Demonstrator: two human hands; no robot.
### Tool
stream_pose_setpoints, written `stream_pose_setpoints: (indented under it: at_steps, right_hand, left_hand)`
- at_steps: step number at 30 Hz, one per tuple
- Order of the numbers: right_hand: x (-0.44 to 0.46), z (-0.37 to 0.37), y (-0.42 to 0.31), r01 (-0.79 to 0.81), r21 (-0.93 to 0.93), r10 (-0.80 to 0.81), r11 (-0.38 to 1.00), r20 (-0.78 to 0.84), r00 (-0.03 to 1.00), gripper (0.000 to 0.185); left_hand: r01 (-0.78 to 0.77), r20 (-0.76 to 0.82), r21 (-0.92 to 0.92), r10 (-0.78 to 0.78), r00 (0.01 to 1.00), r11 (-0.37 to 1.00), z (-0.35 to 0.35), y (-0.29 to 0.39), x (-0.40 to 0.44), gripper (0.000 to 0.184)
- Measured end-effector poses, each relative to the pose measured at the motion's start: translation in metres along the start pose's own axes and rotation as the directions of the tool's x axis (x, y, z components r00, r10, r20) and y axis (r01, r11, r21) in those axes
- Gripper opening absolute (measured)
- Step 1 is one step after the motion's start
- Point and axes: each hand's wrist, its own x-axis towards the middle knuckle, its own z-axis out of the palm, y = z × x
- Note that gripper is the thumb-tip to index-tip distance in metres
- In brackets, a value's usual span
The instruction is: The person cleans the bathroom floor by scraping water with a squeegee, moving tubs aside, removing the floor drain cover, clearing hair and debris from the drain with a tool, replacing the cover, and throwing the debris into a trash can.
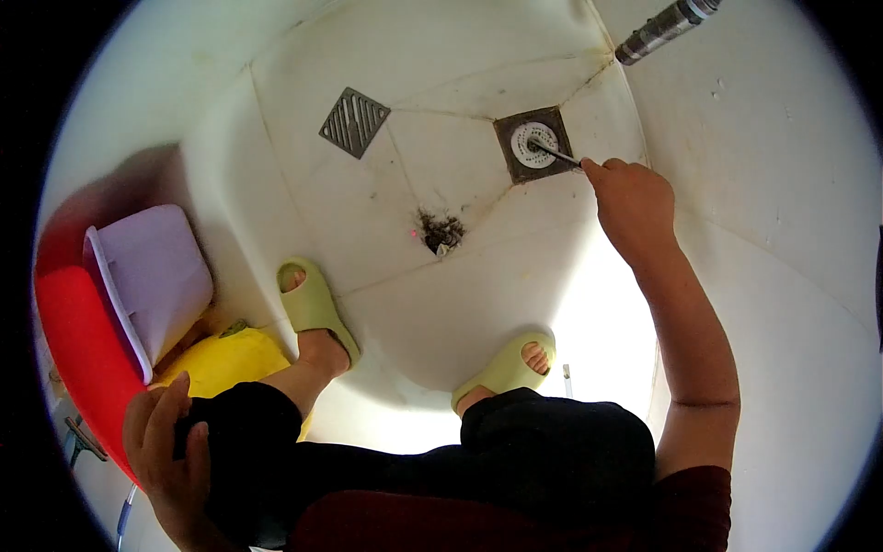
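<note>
My right hand (630,204) is closed around a thin metal rod-like tool (559,156); its exact kind I cannot make out. The tool's far end meets the middle of a round white strainer (524,138), which sits in a dark square floor drain (506,152). To the left, a slotted metal drain grate (355,121) lies loose on the tiles. A clump of dark hair and dirt (440,230) is on the floor between the drain and my feet. My left hand (166,451) rests by my left knee, fingers apart, holding nothing.
Green slippers (317,299) are on my feet. At left are a red tub (74,322), a lilac plastic bin (156,267) and a yellow item (225,359). A metal pipe (662,35) juts in at top right. White walls (773,138) border the tiled floor.
</note>
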Motion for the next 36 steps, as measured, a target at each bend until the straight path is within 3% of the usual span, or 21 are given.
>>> stream_pose_setpoints:
  at_steps: [6,9,12,14,15,16,18,20,26,27,30,31,33,36]
  right_hand:
    - [0.012,-0.007,-0.006,0.037,-0.071,-0.032,0.997,0.078,0.996,0.007]
    - [0.021,-0.019,-0.021,-0.037,0.005,0.034,0.999,0.275,0.961,0.008]
    - [0.024,-0.014,-0.009,-0.126,0.186,0.086,0.974,0.212,0.973,0.01]
    - [0.024,0.01,0.019,-0.117,0.372,0.077,0.921,0.122,0.99,0.03]
    - [0.021,0.01,0.031,-0.363,0.508,0.181,0.781,0.373,0.91,0.033]
    - [0.02,0.0,0.036,-0.602,0.548,0.211,0.581,0.613,0.761,0.036]
    - [0.001,0.011,0.04,-0.656,0.667,0.167,0.353,0.645,0.745,0.038]
    - [-0.015,0.013,0.036,-0.693,0.711,0.043,0.118,0.694,0.719,0.043]
    - [-0.019,0.015,0.014,-0.406,0.912,-0.142,-0.049,0.396,0.907,0.04]
    - [-0.016,0.013,0.013,-0.4,0.905,-0.162,-0.144,0.378,0.912,0.039]
    - [-0.007,0.017,0.004,-0.128,0.992,-0.04,0.008,0.128,0.991,0.032]
    - [-0.003,0.022,0.002,-0.066,0.988,0.043,0.136,0.061,0.997,0.029]
    - [0.003,0.035,-0.003,0.027,0.918,0.179,0.395,-0.106,0.978,0.024]
    - [0.004,0.042,-0.01,0.092,0.824,0.19,0.559,-0.235,0.953,0.019]
  left_hand:
    - [-0.05,0.054,0.016,0.049,0.997,0.999,0.004,-0.016,-0.006,0.035]
    - [-0.062,0.077,-0.011,0.063,0.995,0.998,0.003,-0.014,-0.004,0.035]
    - [-0.07,0.082,-0.017,0.071,0.994,0.997,0.0,-0.013,-0.004,0.036]
    - [-0.091,0.076,-0.014,0.092,0.993,0.996,-0.001,-0.011,-0.004,0.037]
    - [-0.083,0.069,-0.019,0.084,0.994,0.996,0.0,-0.011,-0.004,0.037]
    - [-0.075,0.065,-0.026,0.076,0.995,0.997,0.001,-0.01,-0.004,0.038]
    - [-0.046,0.067,-0.029,0.047,0.997,0.999,0.003,-0.008,-0.005,0.04]
    - [-0.007,0.085,-0.017,0.008,0.996,1.0,0.003,-0.005,-0.005,0.04]
    - [-0.08,0.091,0.038,0.076,0.993,0.996,0.001,-0.005,0.001,0.041]
    - [-0.075,0.098,0.037,0.072,0.993,0.996,0.001,-0.004,0.001,0.041]
    - [-0.049,0.093,0.026,0.047,0.995,0.998,0.0,-0.001,0.002,0.039]
    - [-0.032,0.077,0.018,0.031,0.997,0.999,0.0,0.002,0.003,0.037]
    - [-0.037,0.05,0.024,0.036,0.998,0.999,0.002,0.001,0.002,0.035]
    - [-0.064,0.037,0.043,0.062,0.997,0.997,0.004,-0.002,0.0,0.037]
